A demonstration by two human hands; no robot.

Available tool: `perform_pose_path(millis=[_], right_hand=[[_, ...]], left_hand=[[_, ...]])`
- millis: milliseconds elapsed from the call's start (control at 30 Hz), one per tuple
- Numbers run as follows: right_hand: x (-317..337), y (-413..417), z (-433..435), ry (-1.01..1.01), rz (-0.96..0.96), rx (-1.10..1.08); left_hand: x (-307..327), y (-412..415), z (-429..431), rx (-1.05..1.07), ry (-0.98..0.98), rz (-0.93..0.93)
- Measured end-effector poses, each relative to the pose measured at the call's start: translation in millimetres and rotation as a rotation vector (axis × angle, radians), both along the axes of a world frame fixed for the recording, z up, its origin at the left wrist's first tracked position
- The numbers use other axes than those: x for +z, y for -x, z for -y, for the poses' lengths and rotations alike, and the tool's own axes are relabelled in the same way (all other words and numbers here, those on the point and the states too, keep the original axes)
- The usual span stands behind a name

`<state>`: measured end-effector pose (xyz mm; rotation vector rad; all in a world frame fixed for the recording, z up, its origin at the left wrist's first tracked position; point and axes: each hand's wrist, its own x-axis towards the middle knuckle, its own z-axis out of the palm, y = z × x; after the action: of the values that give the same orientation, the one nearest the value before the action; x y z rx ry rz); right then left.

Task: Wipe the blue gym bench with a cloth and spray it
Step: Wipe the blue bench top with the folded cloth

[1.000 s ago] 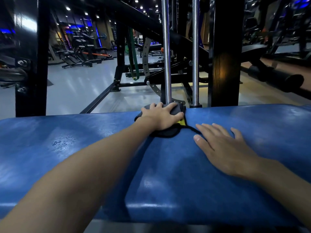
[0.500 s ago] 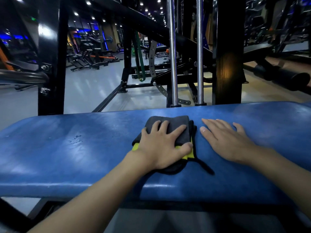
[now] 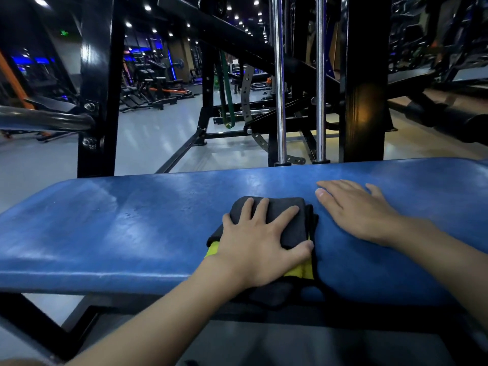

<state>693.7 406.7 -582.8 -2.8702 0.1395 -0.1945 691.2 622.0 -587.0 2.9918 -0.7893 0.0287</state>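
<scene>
The blue padded gym bench (image 3: 118,228) runs across the view in front of me. A folded dark grey cloth (image 3: 293,220) with a yellow edge lies on it near the front edge, one corner hanging over. My left hand (image 3: 258,247) presses flat on the cloth with fingers spread. My right hand (image 3: 353,210) lies flat on the bare blue pad just right of the cloth. A few droplets show on the pad left of the cloth. No spray bottle is in view.
Behind the bench stand a black rack post (image 3: 364,101), two chrome guide rods (image 3: 280,101) and another black upright (image 3: 97,101) with a bar at the left. Grey gym floor (image 3: 158,143) and more machines lie beyond.
My left hand has dragged the cloth from the bench's far edge toward the near edge. The right hand stays flat on the pad. The camera has pulled back and up.
</scene>
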Motion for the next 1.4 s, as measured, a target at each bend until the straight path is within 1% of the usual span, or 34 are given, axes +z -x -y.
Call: perform_pose_path(millis=[100, 233, 400, 533, 667, 867, 1233, 1400], right_hand=[[-4, -3, -3, -0.027, -0.018, 0.007], [-13, -8, -5, 0.008, -0.075, -0.012], [-16, -10, -5, 0.011, -0.075, -0.012], [-19, -11, -4, 0.032, -0.067, -0.002], [-19, -12, -3, 0.026, -0.049, -0.002], [-18, -12, -4, 0.005, -0.062, -0.024], [-16, -5, -4, 0.015, -0.032, -0.003], [-12, -2, -8, 0.042, -0.055, -0.002]], left_hand=[[2, -31, 7, -0.004, 0.012, -0.009], [0, -87, 21, 0.027, 0.032, -0.002], [4, -150, 41, 0.061, 0.034, -0.033], [9, -181, 55, 0.108, 0.029, -0.047], [9, -190, 60, 0.128, 0.018, -0.043], [4, -161, 46, 0.093, 0.025, -0.027], [1, -26, -9, 0.022, -0.014, 0.010], [-2, 10, -23, 0.012, -0.023, 0.023]])
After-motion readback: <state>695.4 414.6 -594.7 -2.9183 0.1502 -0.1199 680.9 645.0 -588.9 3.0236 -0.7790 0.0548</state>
